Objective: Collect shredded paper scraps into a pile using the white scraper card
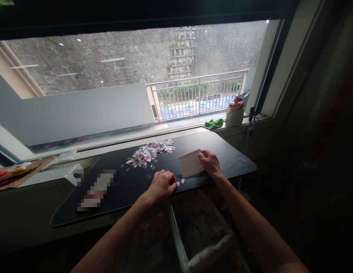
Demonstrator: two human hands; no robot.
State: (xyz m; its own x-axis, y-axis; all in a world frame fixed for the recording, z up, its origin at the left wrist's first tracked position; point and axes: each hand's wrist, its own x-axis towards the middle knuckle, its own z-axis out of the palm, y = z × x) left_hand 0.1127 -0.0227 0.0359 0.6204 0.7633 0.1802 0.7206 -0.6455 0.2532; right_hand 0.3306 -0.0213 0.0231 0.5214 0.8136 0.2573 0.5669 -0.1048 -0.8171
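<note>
— Bare forearms reach up from the bottom edge, a dim bag between them, beneath a black table set at a window. What shows at far left?

— Cardboard bearing red and yellow items too indistinct to name, next to a ridged white radiator. On the table's left end lies a long item, its surface masked by pixelation.

— And then?

— Paper scraps, pale with touches of red, heaped in a loose pile toward the window side, a few strays around it.

— The left hand?

— Curled low at the table's near edge, fingers bunched, a small scrap at the fingertips. Whether it is gripped or merely touched, I cannot tell. Another scrap lies just to the right, by the card's lower corner.

— Which card?

— One white card, tilted up over the table, right of the pile. The right hand grips its right side, thumb against the near face.

— Farther right?

— Green cloth on the sill, beside a white tub topped with something reddish.
</note>
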